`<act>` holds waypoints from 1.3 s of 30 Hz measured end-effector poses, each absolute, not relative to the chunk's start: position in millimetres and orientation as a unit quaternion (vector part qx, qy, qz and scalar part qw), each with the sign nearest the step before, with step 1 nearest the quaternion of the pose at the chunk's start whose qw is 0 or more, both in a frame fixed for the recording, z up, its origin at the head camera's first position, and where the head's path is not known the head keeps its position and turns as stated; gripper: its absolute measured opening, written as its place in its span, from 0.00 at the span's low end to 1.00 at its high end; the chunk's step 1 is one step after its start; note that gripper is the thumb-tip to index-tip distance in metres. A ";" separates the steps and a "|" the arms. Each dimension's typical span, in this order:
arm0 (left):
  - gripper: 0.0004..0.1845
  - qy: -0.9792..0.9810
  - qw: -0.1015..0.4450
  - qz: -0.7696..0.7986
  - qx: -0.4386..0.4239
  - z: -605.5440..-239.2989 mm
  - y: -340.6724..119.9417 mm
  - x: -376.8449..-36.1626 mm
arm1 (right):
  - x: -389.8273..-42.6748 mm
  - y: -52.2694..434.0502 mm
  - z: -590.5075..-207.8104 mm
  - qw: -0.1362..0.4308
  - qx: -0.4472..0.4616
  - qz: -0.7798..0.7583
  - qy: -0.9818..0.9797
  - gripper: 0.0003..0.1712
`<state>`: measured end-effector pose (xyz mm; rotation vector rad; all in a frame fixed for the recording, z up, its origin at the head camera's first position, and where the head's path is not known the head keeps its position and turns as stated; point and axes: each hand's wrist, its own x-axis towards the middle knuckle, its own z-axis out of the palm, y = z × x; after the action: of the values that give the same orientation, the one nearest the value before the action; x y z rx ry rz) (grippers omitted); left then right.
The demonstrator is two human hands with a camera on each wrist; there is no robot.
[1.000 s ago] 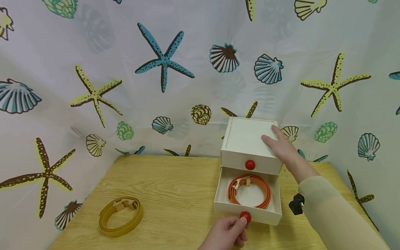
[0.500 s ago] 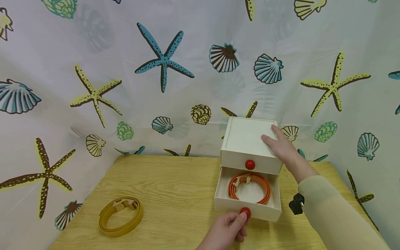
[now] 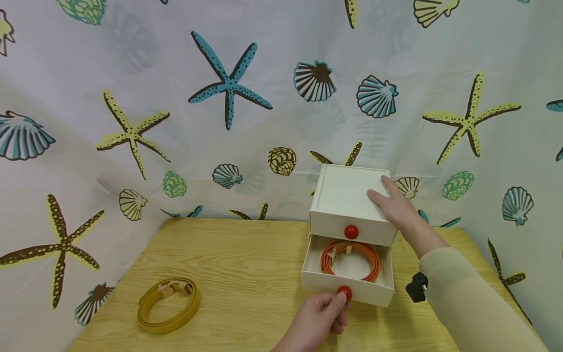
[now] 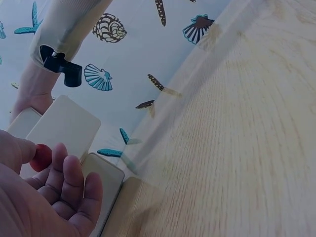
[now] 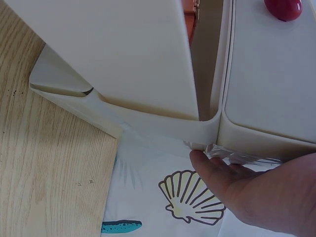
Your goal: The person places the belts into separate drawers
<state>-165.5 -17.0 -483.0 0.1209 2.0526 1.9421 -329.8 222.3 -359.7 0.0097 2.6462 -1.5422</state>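
Note:
A white drawer box (image 3: 352,190) stands at the back right. One lower drawer (image 3: 316,281) is pulled partway out, with a coiled orange belt (image 3: 375,261) lying inside. My left hand (image 3: 313,318) pinches that drawer's red knob (image 3: 345,293) between thumb and finger; in the left wrist view its other fingers (image 4: 71,182) curl loosely below the knob (image 4: 41,157). My right hand (image 3: 398,208) rests on the box's right top edge, thumb on the lid. In the right wrist view, the right hand's fingers (image 5: 212,173) lie fairly straight along the box's side.
A coiled mustard-yellow belt (image 3: 178,322) lies at the left of the wooden table (image 3: 237,264). The upper drawer, with its own red knob (image 3: 351,231), is closed. A shell-and-starfish patterned curtain (image 3: 246,146) surrounds the table at the back and sides.
The lower drawer has slid inward a little, carrying the orange belt back with it. My left hand has followed, still pinching the knob. My right hand has stayed on the box.

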 end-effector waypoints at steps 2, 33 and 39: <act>0.20 0.717 0.154 0.679 0.042 -482.8 -16.4 -166.0 | -329.3 221.9 -359.2 0.039 0.003 -0.504 0.863 0.51; 0.21 0.696 0.142 0.703 0.027 -482.6 -7.4 -185.7 | -329.1 222.5 -359.2 0.037 0.002 -0.503 0.863 0.50; 0.21 0.689 0.141 0.711 0.017 -483.2 -3.3 -190.2 | -329.1 223.2 -358.4 0.038 -0.001 -0.504 0.863 0.50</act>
<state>-190.2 -3.3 -483.2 0.0478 1.9885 2.0543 -329.1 223.2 -358.4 -0.0025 2.6479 -1.5446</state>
